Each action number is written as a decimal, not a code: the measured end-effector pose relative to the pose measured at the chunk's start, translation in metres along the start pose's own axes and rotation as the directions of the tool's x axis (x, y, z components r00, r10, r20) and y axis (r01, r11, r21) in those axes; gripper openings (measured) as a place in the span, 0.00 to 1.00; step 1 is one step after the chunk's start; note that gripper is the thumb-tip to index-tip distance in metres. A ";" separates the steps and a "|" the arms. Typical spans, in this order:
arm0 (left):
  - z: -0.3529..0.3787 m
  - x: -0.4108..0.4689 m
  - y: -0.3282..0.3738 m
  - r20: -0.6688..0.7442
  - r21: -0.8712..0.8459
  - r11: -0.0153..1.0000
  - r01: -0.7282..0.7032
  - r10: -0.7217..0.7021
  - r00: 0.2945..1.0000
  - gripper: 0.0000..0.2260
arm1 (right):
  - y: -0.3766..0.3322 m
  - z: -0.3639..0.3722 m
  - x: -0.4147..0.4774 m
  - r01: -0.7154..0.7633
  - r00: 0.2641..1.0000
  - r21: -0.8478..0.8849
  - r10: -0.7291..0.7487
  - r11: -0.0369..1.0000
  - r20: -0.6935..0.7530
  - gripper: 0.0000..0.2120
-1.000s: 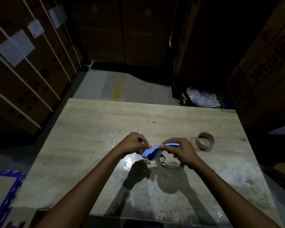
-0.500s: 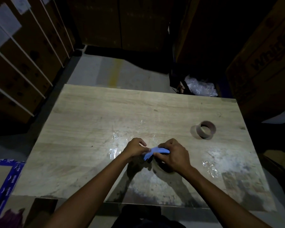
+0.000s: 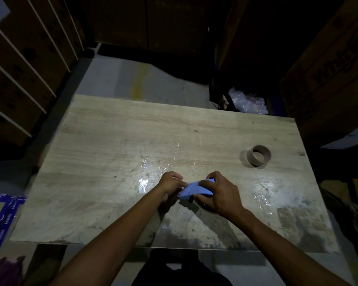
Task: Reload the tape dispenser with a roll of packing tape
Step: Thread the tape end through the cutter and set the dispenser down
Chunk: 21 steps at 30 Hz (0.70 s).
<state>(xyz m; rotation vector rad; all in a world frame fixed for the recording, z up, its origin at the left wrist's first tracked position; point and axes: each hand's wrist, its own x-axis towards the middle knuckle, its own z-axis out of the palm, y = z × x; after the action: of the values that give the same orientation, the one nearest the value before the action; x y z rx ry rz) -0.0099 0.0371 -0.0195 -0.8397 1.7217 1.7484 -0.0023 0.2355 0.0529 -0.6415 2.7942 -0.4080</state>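
**Desk:** What have you got on the feed?

**Me:** I'm looking down on a pale wood-grain table (image 3: 116,141), dimly lit, glossy patches of clear film stuck to it near the middle. Both hands are low over the near half. The blue plastic tape dispenser (image 3: 191,189) sits between them, just above the tabletop.

**Desk:** Who's gripping what?

**Me:** The right hand (image 3: 220,193) is wrapped over the dispenser's right end, fingers curled down around the body, thumb on top. The left hand (image 3: 171,185) is at the other end, fingers bunched narrow and pinching at the blue tip. Whether there's tape between those fingertips, I can't tell; it's too dark.

**Desk:** Can you see the roll?

**Me:** Not clearly. Something dark sits under the right palm, beneath the blue shell, but the hand covers it. What I do see plainly is a brown cardboard tape core (image 3: 257,156), standing on its edge, well apart from the hands, toward the far right of the table.

**Desk:** Surroundings?

**Me:** Big brown cardboard cartons (image 3: 35,65) all round, crumpled clear plastic wrap (image 3: 248,103) beyond the far edge, and a flat box with blue printed tape (image 3: 5,215) down at the left.
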 end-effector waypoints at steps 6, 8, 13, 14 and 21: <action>0.007 0.007 -0.005 -0.035 0.113 0.989 -0.095 0.099 0.994 0.13 | 0.009 -0.003 -0.004 0.037 0.999 -0.056 -0.037 0.998 0.005 0.24; 0.014 0.008 -0.006 -0.093 0.267 0.951 -0.154 0.185 0.978 0.11 | 0.010 -0.005 -0.004 0.045 0.999 -0.084 -0.044 0.995 0.017 0.24; 0.034 0.005 -0.015 -0.148 0.451 0.857 -0.250 0.348 0.926 0.12 | 0.016 -0.007 -0.003 0.085 0.995 -0.159 -0.077 0.984 0.058 0.24; 0.037 0.006 -0.019 -0.147 0.474 0.841 -0.261 0.368 0.918 0.12 | 0.017 -0.006 -0.002 0.104 0.993 -0.174 -0.092 0.979 0.075 0.25; 0.042 0.006 -0.055 -0.023 0.626 0.654 -0.425 0.560 0.828 0.06 | 0.017 0.006 0.002 0.206 0.961 -0.233 -0.152 0.950 0.229 0.22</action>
<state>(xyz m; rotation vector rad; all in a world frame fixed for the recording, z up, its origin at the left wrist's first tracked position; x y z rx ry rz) 0.0251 0.0804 -0.0609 -0.2732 2.6514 1.2603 -0.0093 0.2479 0.0414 -0.9434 2.6150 -0.0068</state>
